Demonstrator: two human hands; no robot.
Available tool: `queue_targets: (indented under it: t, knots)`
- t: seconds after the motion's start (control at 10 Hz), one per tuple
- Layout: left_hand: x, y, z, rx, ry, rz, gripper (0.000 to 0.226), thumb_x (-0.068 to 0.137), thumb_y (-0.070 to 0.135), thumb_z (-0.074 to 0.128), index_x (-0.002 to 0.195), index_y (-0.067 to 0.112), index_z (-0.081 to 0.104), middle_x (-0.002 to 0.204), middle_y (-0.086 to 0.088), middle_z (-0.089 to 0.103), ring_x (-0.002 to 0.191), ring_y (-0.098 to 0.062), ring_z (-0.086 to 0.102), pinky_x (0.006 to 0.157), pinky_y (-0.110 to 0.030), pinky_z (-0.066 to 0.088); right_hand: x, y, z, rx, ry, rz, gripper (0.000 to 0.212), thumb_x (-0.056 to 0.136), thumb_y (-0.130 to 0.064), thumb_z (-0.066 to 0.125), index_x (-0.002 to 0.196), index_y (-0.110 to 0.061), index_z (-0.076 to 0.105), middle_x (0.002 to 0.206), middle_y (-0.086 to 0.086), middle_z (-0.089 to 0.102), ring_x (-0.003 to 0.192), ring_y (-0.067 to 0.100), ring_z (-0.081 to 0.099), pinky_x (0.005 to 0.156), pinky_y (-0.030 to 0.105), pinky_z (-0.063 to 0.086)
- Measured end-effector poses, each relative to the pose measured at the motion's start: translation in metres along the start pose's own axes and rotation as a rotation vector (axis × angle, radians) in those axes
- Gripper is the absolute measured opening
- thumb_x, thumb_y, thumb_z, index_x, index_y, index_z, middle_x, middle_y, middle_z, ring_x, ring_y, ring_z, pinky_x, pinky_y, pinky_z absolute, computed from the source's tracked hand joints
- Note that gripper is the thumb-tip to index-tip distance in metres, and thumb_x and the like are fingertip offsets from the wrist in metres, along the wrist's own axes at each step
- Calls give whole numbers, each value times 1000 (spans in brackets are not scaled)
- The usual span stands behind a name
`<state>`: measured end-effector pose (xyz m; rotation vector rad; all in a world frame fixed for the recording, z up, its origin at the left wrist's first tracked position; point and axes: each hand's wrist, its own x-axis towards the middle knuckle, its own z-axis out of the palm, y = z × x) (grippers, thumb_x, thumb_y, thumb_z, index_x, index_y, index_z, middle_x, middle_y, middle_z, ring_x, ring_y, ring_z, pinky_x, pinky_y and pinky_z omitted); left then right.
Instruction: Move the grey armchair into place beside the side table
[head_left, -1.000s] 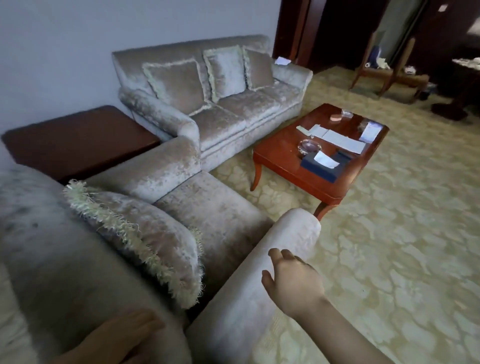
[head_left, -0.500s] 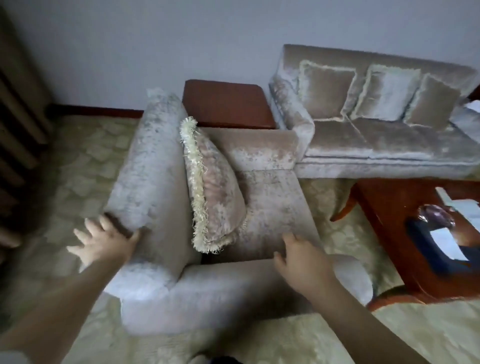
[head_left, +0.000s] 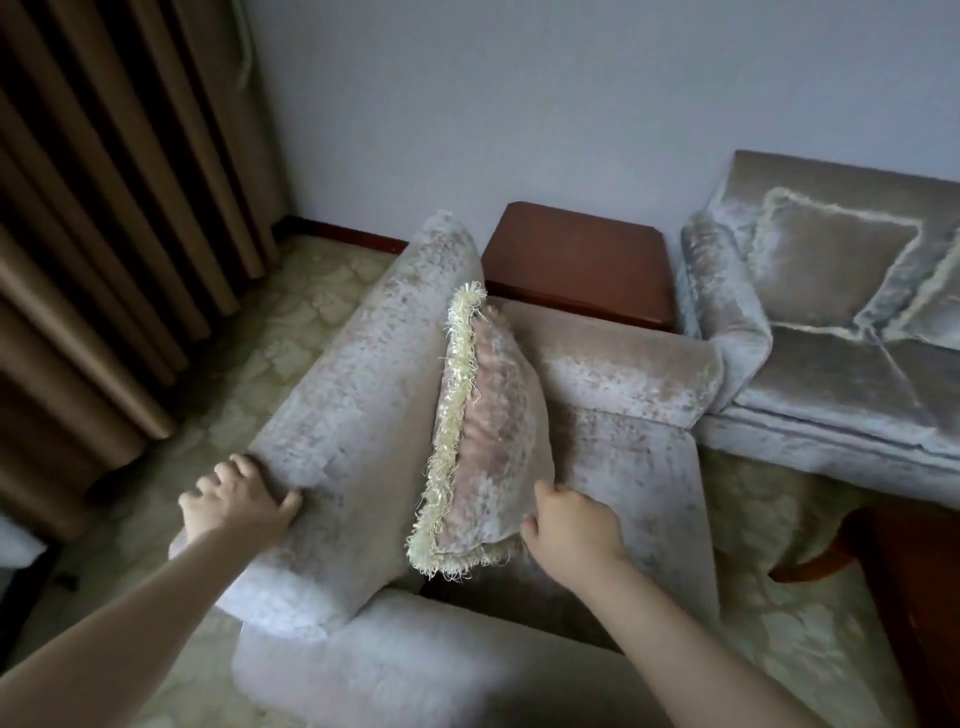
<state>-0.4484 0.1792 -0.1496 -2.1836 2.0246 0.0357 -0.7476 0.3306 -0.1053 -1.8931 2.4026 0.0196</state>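
The grey velvet armchair (head_left: 363, 395) fills the middle of the view, its backrest to the left and its far armrest against the dark red side table (head_left: 576, 270). A fringed cushion (head_left: 488, 441) stands on edge on the seat, leaning on the backrest. My left hand (head_left: 239, 501) grips the backrest's outer edge, fingers over the back and thumb on the front. My right hand (head_left: 571, 525) is at the cushion's lower right corner above the seat, thumb against the cushion. Its fingers curl down out of sight.
Brown curtains (head_left: 104, 234) hang at the left, with a strip of patterned carpet (head_left: 291, 332) between them and the chair. A matching sofa (head_left: 831, 364) stands right of the side table. A red wooden coffee table (head_left: 914, 597) is at the lower right.
The view has swung left and come closer to the chair. My left hand has closed on the backrest's edge. My right hand has moved from the near armrest to the cushion's corner.
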Motion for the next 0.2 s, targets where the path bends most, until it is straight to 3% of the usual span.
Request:
queue_targets:
  t: [0.1,0.2]
  knots:
    - [-9,27,-22,13,-56,-60,72,89,53,36,141,5,25,137,-13,37,124,-30,40,98,-39,38,28,24,-14,-53,-26,-4,26,92,-32,43,107,-13,51,99,5,66,87,26,65,62,29,41]
    - [-19,68,-38,53,-89,40,61,89,49,39,139,13,33,135,-9,41,123,-28,43,95,-37,41,54,45,-36,-83,-15,-33,22,92,-26,45,107,-13,53,103,7,66,91,28,65,62,28,40]
